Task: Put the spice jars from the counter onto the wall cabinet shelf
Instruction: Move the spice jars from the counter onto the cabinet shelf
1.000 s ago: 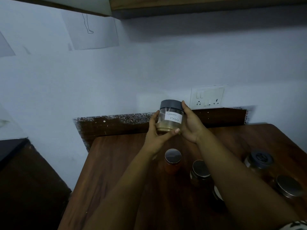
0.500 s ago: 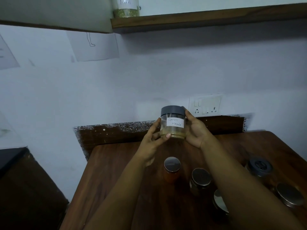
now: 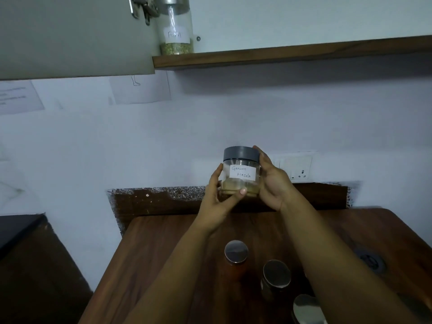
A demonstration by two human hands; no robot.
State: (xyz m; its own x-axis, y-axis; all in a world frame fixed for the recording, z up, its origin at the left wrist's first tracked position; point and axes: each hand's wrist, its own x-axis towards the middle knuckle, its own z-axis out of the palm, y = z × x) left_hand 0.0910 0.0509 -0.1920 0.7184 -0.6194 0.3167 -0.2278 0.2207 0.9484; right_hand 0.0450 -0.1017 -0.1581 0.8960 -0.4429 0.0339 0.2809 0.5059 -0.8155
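My view: dim white wall (image 3: 233,118) with taped papers (image 3: 140,90), switch socket (image 3: 297,168), dark side counter (image 3: 18,228).

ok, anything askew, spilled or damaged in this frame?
No spill. The Garam Masala jar is upright, lid on, held by the left hand and right hand. The only odd thing is the wooden backsplash strip behind the counter: its top edge looks chipped and ragged with white specks.
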